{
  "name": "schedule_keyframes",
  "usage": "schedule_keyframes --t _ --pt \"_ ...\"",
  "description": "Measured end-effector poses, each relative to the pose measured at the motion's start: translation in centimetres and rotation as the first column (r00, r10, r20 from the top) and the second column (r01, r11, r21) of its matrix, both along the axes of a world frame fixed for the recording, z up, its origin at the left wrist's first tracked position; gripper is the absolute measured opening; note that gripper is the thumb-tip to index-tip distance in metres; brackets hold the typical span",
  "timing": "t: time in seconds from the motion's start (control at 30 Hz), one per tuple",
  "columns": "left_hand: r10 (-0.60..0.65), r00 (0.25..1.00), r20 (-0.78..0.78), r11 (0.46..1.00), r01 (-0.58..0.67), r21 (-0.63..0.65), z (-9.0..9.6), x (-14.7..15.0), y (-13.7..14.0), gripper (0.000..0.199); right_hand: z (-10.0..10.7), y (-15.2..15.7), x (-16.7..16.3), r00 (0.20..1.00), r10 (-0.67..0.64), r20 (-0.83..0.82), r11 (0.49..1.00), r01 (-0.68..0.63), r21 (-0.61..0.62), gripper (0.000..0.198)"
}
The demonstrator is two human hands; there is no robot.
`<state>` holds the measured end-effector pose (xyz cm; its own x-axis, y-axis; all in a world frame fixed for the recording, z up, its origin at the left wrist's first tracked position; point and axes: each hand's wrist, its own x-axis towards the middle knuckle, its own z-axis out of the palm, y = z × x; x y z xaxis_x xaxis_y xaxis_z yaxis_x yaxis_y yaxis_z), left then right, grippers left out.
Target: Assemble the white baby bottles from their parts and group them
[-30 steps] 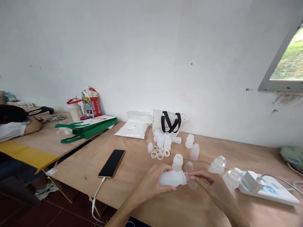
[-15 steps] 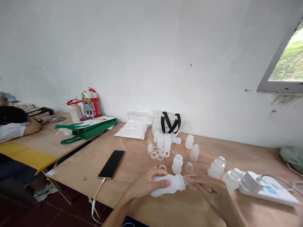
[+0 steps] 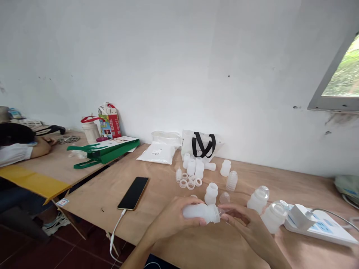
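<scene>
My left hand [image 3: 174, 220] is wrapped round a frosted white baby bottle [image 3: 201, 212], tilted on its side with its neck toward the right. At that neck my right hand [image 3: 248, 226] pinches the clear teat [image 3: 222, 211], partly hidden by the fingers. Just behind the held bottle stands an uncapped bottle body [image 3: 211, 193], with a clear dome cap [image 3: 224, 197] beside it. Two bottles with clear caps, the farther one [image 3: 258, 199] and the nearer one [image 3: 275, 216], stand right of my right hand.
Several collar rings [image 3: 190, 185], bottle bodies [image 3: 199, 170] and a stack of clear caps [image 3: 231, 181] stand farther back. A phone [image 3: 133, 193] on a cable lies left. A power strip [image 3: 322, 226] sits right. Another person's arm [image 3: 40, 148] rests on the neighbouring table.
My right fingers have closed into a pinch at the teat. The held bottle has turned slightly and risen a little, and my left grip has shifted round it.
</scene>
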<state>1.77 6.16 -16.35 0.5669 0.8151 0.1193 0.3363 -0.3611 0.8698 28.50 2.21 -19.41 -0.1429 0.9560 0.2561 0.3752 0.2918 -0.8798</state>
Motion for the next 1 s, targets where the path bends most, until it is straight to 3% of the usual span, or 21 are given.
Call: schedule_keyframes --t 0.27,0.43,0.57,0.73,0.9,1.0 --pt "-0.024 0.999 -0.033 0.999 0.022 -0.045 0.6 -0.2 -0.2 0.042 -0.4 0.1 0.4 0.987 -0.003 0.162 0.978 -0.030 0.204 0.022" --pt "-0.120 0.992 0.042 0.981 0.125 -0.146 0.1 -0.5 0.2 0.048 0.1 -0.2 0.4 0.976 0.033 0.213 0.936 -0.105 0.335 0.014" --pt "-0.110 0.994 0.025 0.985 0.113 -0.129 0.1 -0.5 0.2 0.051 0.2 -0.5 0.3 0.979 0.006 0.205 0.968 -0.057 0.243 0.018" --pt "-0.016 0.999 -0.042 1.000 0.015 -0.021 0.3 -0.1 -0.4 0.049 0.0 -0.3 -0.4 0.982 -0.045 0.184 0.995 0.028 0.091 0.038" --pt "0.027 0.999 -0.041 0.999 -0.026 0.023 0.2 0.3 -0.7 0.048 -0.3 0.2 -1.2 0.960 -0.163 0.228 0.987 0.159 0.037 0.069" --pt "0.036 0.999 -0.017 0.999 -0.036 0.002 0.0 0.1 -0.3 0.047 -0.3 0.1 -0.7 0.964 -0.146 0.222 0.989 0.145 0.017 0.059"
